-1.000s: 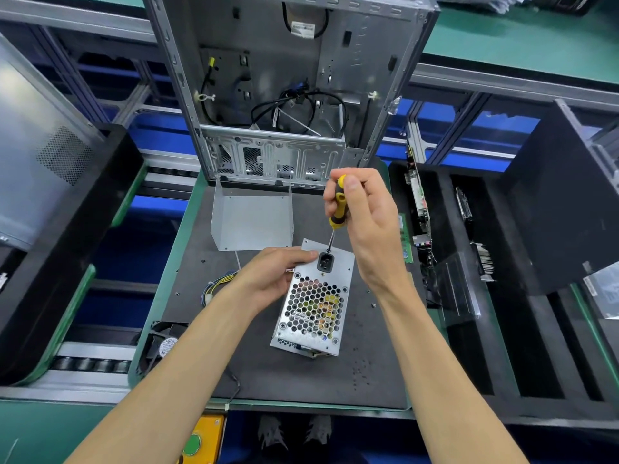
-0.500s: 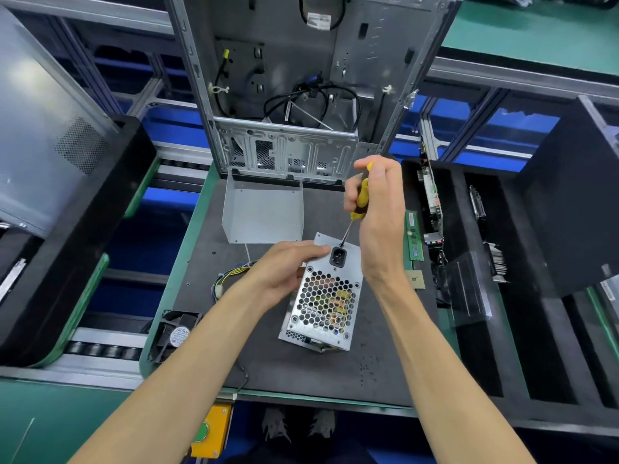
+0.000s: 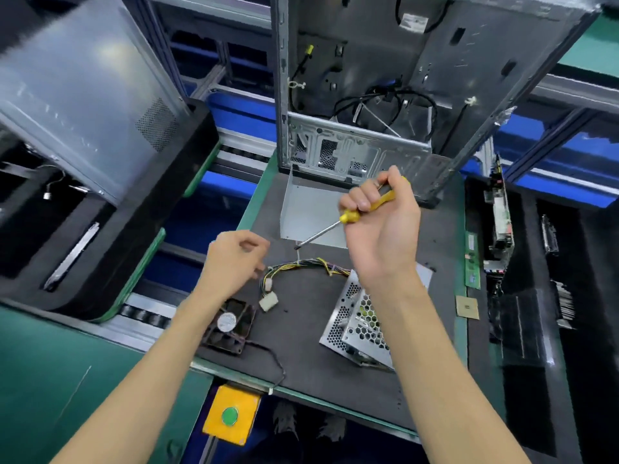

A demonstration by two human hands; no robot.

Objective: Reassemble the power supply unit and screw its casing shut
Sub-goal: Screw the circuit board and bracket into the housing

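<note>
The perforated silver power supply unit [image 3: 358, 324] lies on the dark mat [image 3: 311, 370], partly hidden by my right forearm. Its wire bundle [image 3: 301, 264] runs left to a white connector [image 3: 268, 301]. My right hand [image 3: 382, 229] grips a yellow-handled screwdriver [image 3: 348, 216] above the mat, and the tip points down-left, off the unit. My left hand [image 3: 234, 259] hovers left of the wires with its fingers loosely curled. Nothing shows in it. A bent sheet-metal cover [image 3: 308, 212] stands behind the screwdriver.
An open computer chassis [image 3: 368, 95] stands at the back of the mat. A small black fan [image 3: 231, 326] lies at the mat's front left. A memory stick [image 3: 472, 259] and a chip [image 3: 467, 307] lie at the right edge. A yellow button box [image 3: 231, 415] hangs below the bench.
My left hand let go of the power supply and moved left. My right hand lifted the screwdriver off the unit and tilted it. The view shifted, and the image is blurred.
</note>
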